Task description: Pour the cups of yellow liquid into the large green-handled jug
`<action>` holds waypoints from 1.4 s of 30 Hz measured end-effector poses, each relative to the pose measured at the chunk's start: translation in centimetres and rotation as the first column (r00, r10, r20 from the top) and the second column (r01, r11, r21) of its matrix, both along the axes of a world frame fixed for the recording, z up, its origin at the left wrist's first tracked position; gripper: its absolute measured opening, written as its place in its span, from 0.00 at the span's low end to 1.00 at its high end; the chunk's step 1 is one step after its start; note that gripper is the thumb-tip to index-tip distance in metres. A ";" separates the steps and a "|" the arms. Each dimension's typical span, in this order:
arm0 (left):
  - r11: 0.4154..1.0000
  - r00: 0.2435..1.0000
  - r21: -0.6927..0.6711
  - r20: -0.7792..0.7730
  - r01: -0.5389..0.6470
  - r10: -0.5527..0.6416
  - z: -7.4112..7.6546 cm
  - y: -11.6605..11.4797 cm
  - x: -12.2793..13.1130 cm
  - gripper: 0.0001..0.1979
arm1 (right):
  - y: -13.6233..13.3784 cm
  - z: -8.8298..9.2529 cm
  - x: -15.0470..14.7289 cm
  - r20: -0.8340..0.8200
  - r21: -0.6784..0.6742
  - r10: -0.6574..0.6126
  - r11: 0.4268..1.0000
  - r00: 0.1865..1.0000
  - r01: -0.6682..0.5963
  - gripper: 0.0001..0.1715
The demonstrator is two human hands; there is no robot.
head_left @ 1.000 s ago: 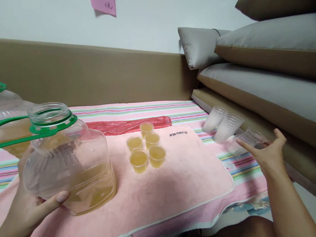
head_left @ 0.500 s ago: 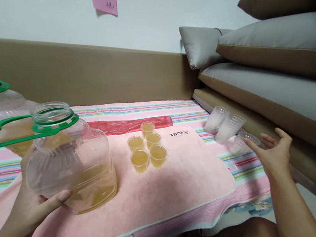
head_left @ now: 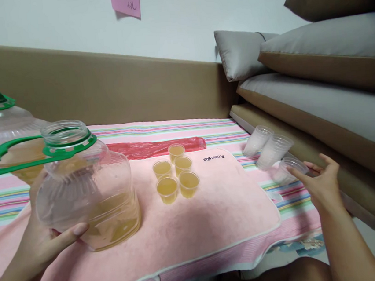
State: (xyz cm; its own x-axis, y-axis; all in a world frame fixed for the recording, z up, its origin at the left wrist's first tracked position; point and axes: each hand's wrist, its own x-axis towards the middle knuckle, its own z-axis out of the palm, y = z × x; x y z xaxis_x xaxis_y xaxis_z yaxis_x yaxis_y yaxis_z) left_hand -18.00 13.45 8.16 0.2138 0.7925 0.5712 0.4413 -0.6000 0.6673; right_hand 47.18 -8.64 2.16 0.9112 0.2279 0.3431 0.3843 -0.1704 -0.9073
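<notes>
My left hand [head_left: 41, 243] grips a clear plastic jug [head_left: 111, 174] with a green handle. The jug has no lid, stands tilted slightly and has yellowish liquid low inside. My right hand [head_left: 321, 185] reaches the nearest stack of clear plastic cups [head_left: 288, 170], thumb in front of its rim and fingers at the far side, still apart. Whether the fingers touch the stack I cannot tell. Several small cups [head_left: 167, 189] filled with yellowish liquid stand grouped on the pink mat [head_left: 215, 217].
A second jug [head_left: 7, 127] with a green lid stands behind at the left. Two more cup stacks [head_left: 274, 149] lean at the right, beside piled cushions [head_left: 321, 88]. Red plastic [head_left: 155, 148] lies behind the filled cups on the striped cloth [head_left: 220, 133].
My right hand has moved a little left onto the nearest cup stack, its fingers drawing closer to the rim. My left hand keeps its hold on the jug.
</notes>
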 end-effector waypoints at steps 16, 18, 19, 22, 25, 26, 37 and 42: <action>0.992 0.993 -0.101 0.100 0.078 -0.068 0.3 -0.8 0.6 0.61 | 7.1 2.9 -19.7 0.078 -0.067 0.700 0.714 0.710 -0.697 0.38; 0.991 0.992 -0.114 0.113 0.072 -0.059 0.3 -0.9 0.7 0.62 | 8.0 2.2 -22.1 -0.067 -0.170 0.777 0.609 0.626 -0.775 0.45; 0.991 0.992 -0.116 0.115 0.066 -0.053 0.3 -1.0 0.7 0.62 | 8.3 1.8 -22.9 -0.114 -0.191 0.788 0.581 0.606 -0.791 0.49; 0.991 0.992 -0.112 0.116 0.072 -0.059 0.3 -1.1 0.7 0.63 | 9.4 0.8 -24.3 -0.186 -0.189 0.788 0.558 0.588 -0.808 0.57; 0.989 0.990 -0.121 0.117 0.089 -0.075 0.3 -1.2 0.7 0.63 | 10.4 0.2 -24.9 -0.215 -0.159 0.790 0.552 0.575 -0.818 0.57; 0.988 0.991 -0.131 0.114 0.082 -0.067 0.3 -1.2 0.7 0.63 | 10.7 0.0 -25.0 -0.216 -0.140 0.796 0.548 0.565 -0.825 0.55; 0.982 0.989 -0.174 0.139 0.073 -0.049 0.6 -1.7 1.0 0.65 | 11.4 -0.3 -25.8 -0.189 -0.007 0.854 0.492 0.484 -0.871 0.44; 0.984 0.988 -0.158 0.141 0.077 -0.055 0.6 -1.6 0.9 0.63 | 11.4 -0.3 -26.1 -0.197 0.018 0.841 0.517 0.504 -0.856 0.42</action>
